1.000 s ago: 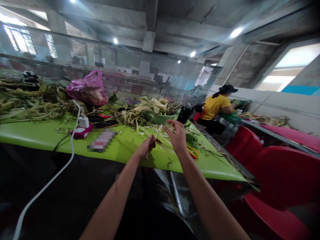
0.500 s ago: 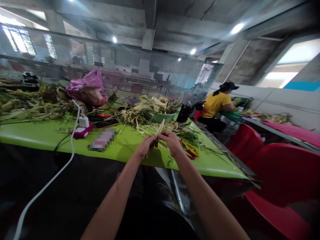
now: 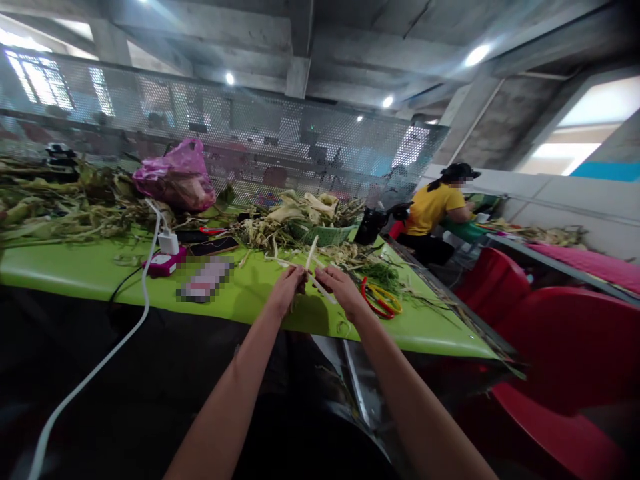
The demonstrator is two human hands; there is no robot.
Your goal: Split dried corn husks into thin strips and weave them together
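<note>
My left hand and my right hand meet over the green table, both pinched on pale dried leaf strips. One strip sticks up between the hands, another slants toward my right hand. Red and yellow scissors lie just right of my right hand. A green basket heaped with husks stands behind the hands.
Dried stalks and leaves cover the table's far left. A pink plastic bag, a charger with white cable and a phone lie nearby. A person in a yellow shirt sits at right. Red chairs stand right.
My right hand, open and raised a second ago, has closed on the strip and come down beside my left hand. The upright strip has tilted slightly left.
</note>
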